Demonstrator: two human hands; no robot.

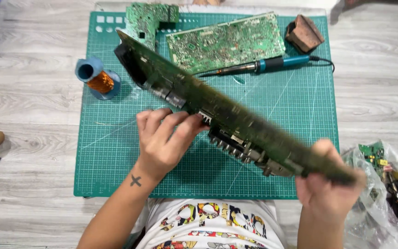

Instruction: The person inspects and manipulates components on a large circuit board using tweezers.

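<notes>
A long green circuit board [236, 108] with black and metal parts on its underside is held tilted above the green cutting mat [295, 110], running from upper left to lower right. My left hand [164, 138] grips its middle edge with the fingers on the components. My right hand [328, 182] holds the board's lower right end. The board is blurred from motion.
On the mat lie a flat green circuit board [226, 41], a smaller board [148, 20], a blue-handled soldering iron [263, 65], a brown block [305, 32] and a blue spool of copper wire [98, 79]. A clear plastic bag of parts [388, 180] sits at right on the wooden floor.
</notes>
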